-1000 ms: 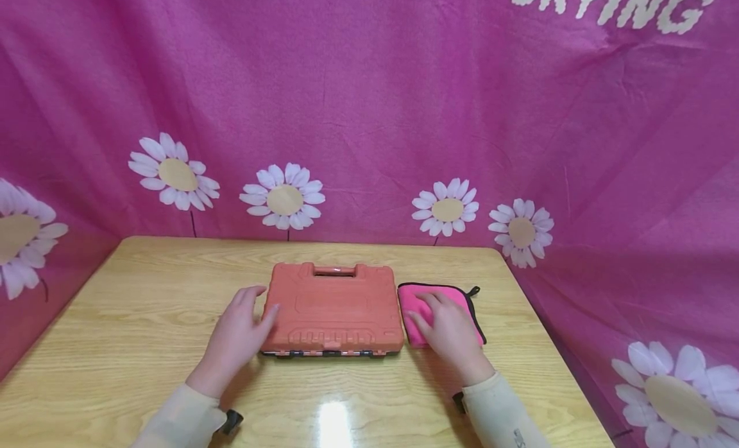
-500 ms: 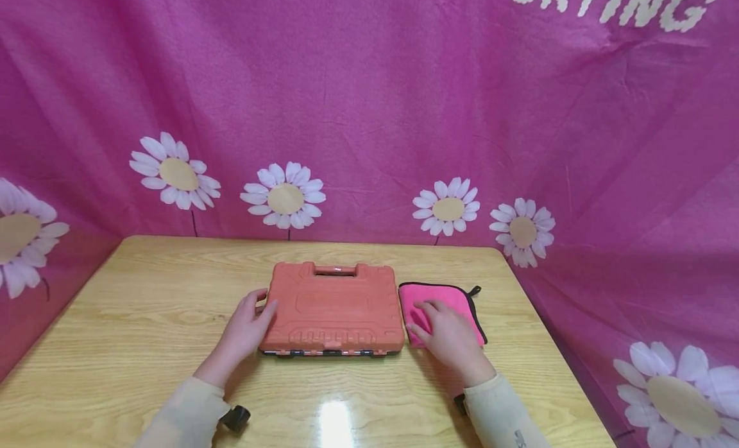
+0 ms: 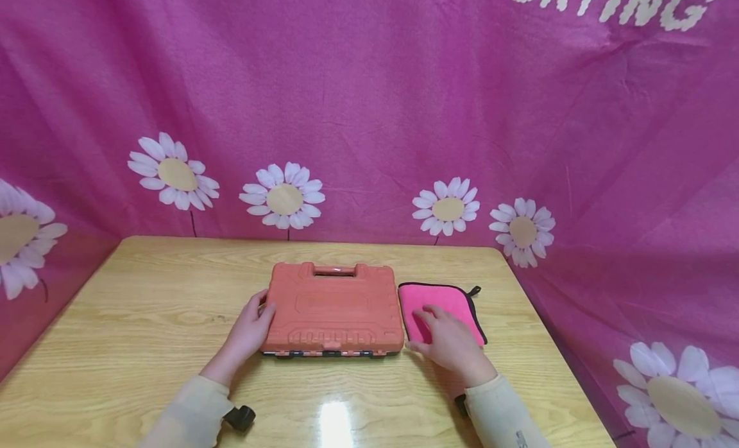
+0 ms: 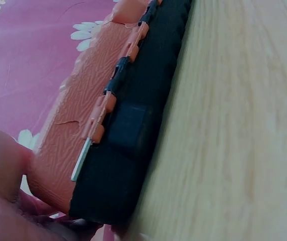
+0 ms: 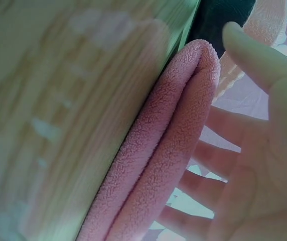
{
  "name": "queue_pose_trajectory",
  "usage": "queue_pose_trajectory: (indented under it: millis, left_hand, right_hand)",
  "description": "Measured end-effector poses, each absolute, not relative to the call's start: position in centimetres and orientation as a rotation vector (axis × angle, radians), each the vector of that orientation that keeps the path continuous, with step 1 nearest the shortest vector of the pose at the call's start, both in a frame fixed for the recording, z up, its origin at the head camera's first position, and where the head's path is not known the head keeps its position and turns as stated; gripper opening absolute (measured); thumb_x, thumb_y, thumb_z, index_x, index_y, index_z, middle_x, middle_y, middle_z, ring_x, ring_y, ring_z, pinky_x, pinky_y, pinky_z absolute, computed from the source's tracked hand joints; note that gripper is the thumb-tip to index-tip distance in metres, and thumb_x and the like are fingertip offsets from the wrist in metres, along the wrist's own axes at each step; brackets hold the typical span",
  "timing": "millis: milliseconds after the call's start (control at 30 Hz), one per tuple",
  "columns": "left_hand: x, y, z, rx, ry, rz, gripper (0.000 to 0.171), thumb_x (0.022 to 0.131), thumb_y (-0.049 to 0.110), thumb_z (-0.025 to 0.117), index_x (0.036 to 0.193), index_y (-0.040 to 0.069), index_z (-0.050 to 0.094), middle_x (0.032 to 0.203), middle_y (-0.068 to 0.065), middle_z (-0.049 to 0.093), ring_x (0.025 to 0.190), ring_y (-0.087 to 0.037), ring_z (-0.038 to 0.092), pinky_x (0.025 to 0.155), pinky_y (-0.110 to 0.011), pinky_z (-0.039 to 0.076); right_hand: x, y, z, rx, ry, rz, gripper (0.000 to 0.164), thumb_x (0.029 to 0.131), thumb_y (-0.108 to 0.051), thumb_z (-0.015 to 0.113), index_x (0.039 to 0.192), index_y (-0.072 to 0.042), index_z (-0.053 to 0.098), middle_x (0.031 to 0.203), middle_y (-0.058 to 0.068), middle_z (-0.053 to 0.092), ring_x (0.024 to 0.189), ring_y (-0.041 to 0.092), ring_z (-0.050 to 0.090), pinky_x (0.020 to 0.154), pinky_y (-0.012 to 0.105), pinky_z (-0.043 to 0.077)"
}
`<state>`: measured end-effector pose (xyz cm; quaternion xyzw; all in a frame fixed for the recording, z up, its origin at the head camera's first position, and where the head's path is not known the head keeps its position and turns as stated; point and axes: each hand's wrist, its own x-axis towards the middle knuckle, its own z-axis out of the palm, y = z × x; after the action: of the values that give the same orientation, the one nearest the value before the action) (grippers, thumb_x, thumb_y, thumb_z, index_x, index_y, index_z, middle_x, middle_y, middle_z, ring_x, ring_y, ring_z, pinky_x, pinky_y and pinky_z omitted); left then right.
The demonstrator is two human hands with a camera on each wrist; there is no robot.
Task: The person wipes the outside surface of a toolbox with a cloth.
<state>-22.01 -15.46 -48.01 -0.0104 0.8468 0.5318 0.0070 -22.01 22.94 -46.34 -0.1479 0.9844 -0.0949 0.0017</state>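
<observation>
An orange plastic tool case (image 3: pixel 335 307) lies flat on the table, its carry handle toward the back and its latches toward the front. My left hand (image 3: pixel 249 326) grips its left side, the thumb at the lid's edge. The left wrist view shows the case's black lower half (image 4: pixel 128 120) and my thumb (image 4: pixel 3 160) against the orange lid; my other fingers are partly hidden behind the end. On the right, a folded pink cloth (image 3: pixel 416 300) with black edging lies beside the case. My right hand (image 3: pixel 456 345) is over it, fingers loosely spread, with the thumb near the case's right front corner.
The wooden table (image 3: pixel 173 287) has rounded back corners. A magenta curtain (image 3: pixel 369 114) with printed daisies hangs behind it and at both sides. A black loop (image 3: pixel 475 291) sticks out from the cloth's back right corner.
My left hand has moved right and closed in on the case's left side. My right hand has shifted slightly toward the front over the cloth. Case and cloth stay in place.
</observation>
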Motion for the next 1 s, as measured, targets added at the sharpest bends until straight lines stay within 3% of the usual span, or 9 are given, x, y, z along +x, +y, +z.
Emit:
queue_pose_trajectory:
  millis: [433, 1000]
  left_hand:
    - [-22.08, -15.6, -48.64, 0.008, 2.618, 1.676, 0.055, 0.111, 0.013, 0.034, 0.156, -0.015, 0.018, 0.162, -0.038, 0.023, 0.149, -0.05, 0.031, 0.125, -0.056, 0.026]
    - [-21.98, -15.66, -48.61, 0.023, 2.619, 1.696, 0.054, 0.111, 0.012, 0.033, 0.156, -0.016, 0.018, 0.159, -0.04, 0.026, 0.149, -0.051, 0.03, 0.124, -0.057, 0.025]
  right_hand:
    - [-21.97, 22.92, -46.54, -0.454, 3.028, -0.308, 0.079, 0.08, -0.033, 0.089, 0.147, -0.009, 0.057, 0.155, 0.022, 0.048, 0.141, 0.045, 0.047, 0.11, 0.062, 0.046]
    - [-22.43, 22.67, -46.26, -0.608, 3.052, -0.124, 0.076, 0.082, -0.036, 0.088, 0.142, -0.003, 0.058, 0.147, 0.025, 0.055, 0.132, 0.046, 0.055, 0.105, 0.058, 0.052]
